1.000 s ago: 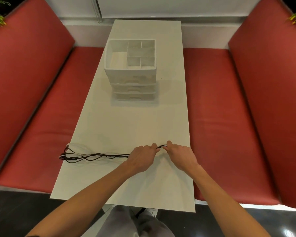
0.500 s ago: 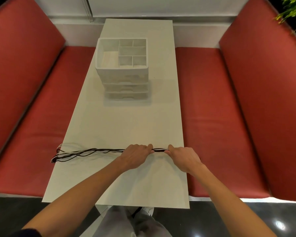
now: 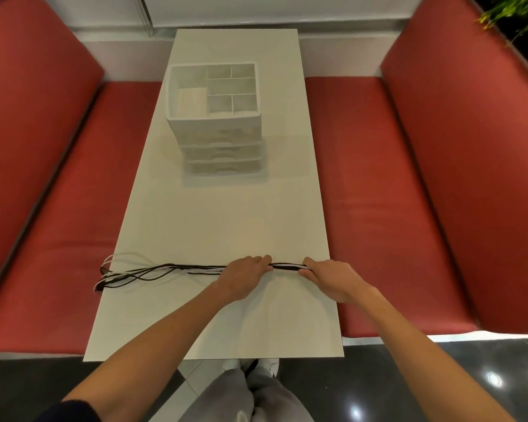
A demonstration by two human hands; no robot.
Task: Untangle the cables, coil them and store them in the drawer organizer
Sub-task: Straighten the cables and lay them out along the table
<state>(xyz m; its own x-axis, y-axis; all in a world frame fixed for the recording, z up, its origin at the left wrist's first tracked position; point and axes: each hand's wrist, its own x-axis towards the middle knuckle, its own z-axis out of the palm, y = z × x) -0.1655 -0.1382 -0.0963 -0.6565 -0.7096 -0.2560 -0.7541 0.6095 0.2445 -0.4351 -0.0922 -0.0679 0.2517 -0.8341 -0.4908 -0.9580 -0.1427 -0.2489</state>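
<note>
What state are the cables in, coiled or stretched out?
Stretched out: the cables run as a long loose bundle across the table.

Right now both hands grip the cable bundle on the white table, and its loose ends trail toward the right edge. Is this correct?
Not quite. The head view shows the left hand and right hand gripping the cable bundle on the white table, but its loose ends trail toward the left edge.
</note>
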